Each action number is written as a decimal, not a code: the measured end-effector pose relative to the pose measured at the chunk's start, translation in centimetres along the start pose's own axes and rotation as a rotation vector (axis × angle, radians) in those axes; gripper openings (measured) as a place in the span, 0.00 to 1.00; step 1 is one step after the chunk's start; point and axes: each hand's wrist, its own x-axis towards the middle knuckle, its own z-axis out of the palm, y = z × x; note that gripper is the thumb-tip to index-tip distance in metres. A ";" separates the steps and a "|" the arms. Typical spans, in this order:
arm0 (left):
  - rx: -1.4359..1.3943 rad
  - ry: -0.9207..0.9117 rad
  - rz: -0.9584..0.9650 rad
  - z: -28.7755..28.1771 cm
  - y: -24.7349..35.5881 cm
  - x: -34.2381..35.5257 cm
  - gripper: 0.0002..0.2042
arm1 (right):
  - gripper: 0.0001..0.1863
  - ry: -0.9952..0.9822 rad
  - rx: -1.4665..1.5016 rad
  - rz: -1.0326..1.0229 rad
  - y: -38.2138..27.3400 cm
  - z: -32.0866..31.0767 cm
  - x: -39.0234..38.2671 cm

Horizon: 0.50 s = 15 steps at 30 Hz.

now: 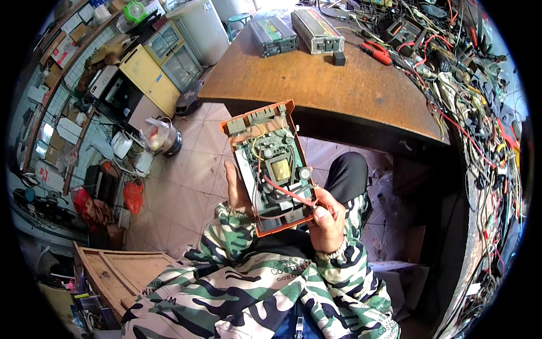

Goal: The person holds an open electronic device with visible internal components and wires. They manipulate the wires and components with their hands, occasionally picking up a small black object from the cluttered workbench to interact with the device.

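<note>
Above my lap I hold an opened electronic unit (261, 151) with an orange metal case, tilted up toward me. Its bare circuit board carries a transformer (280, 170) wrapped in yellow, round capacitors and heat sinks along the edges. A thick red wire (287, 191) crosses the board to the lower right corner. My left hand (235, 189) supports the left side, thumb stretched along the edge and the other fingers hidden beneath. My right hand (328, 219) is closed on the lower right corner, thumb and forefinger beside the red wire's end.
Ahead is a brown wooden table (254, 79) bearing two metal-cased units (272, 35), a small black block (339, 59) and red-handled clips (377, 53). Tangled cables (463, 99) heap along the right. At left stand a bucket (169, 138), cabinets (149, 79) and a wooden piece (113, 271).
</note>
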 end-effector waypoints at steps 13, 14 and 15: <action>-0.295 -0.310 -0.085 -1.8 -1.2 -1.5 0.57 | 0.35 -0.152 0.087 0.204 2.8 -1.4 -1.3; -0.313 -0.318 -0.099 -2.3 -1.3 -1.5 0.57 | 0.35 -0.185 0.089 0.217 2.9 -1.7 -1.2; -0.289 -0.315 -0.091 -2.7 -1.2 -1.7 0.58 | 0.35 -0.215 0.113 0.239 3.4 -2.2 -1.2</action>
